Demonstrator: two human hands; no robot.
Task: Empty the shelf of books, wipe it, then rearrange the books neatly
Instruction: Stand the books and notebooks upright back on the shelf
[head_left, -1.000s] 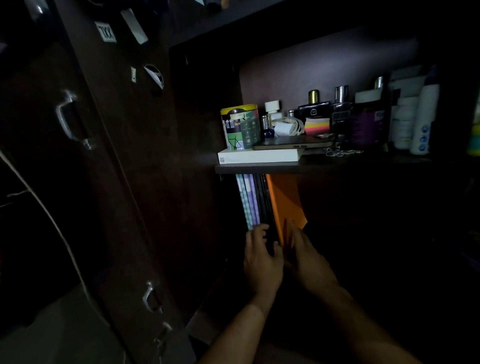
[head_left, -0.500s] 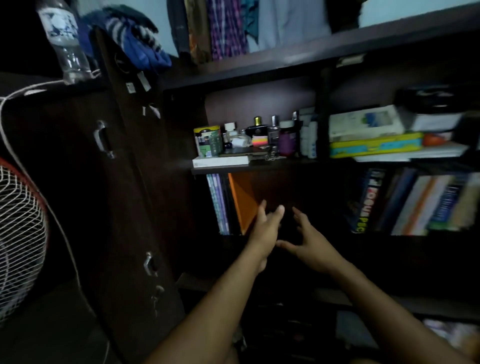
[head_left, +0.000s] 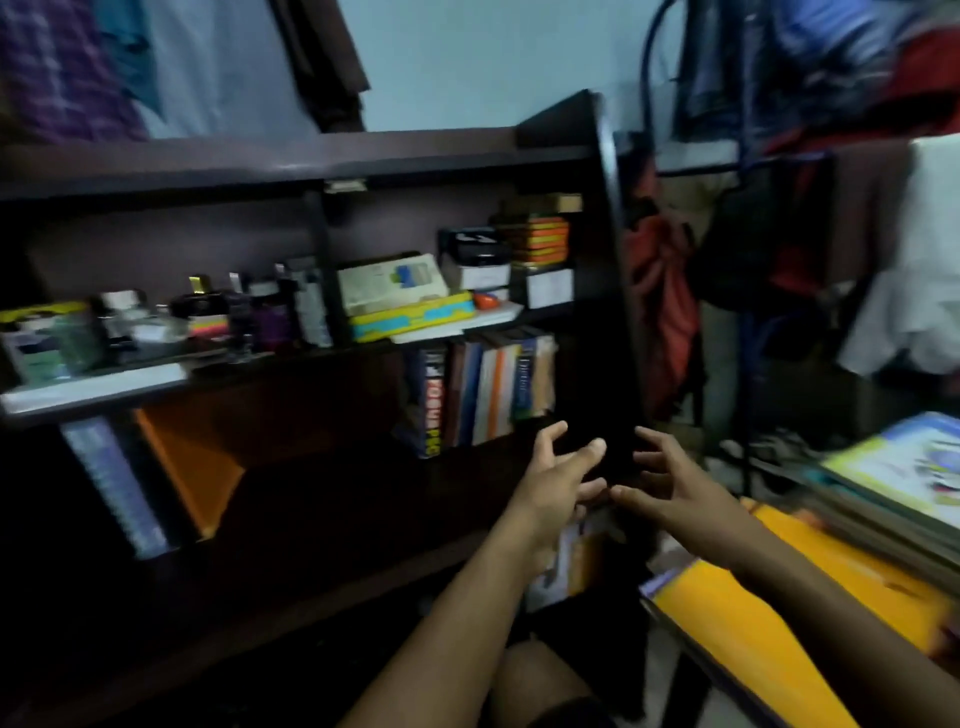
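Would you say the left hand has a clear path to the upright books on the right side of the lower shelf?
Probably yes. The left hand hovers open just below and right of the upright books, nothing shows between them, and their spines face outward. The right hand is also empty beside it.

On the lower shelf (head_left: 322, 525) a wide dark gap lies open between the leaning orange folder (head_left: 192, 462) and the row of upright books (head_left: 483, 384). The bookcase's dark side panel (head_left: 618, 312) closes that bay on the right. Stacked books (head_left: 893, 467) crowd the right edge.
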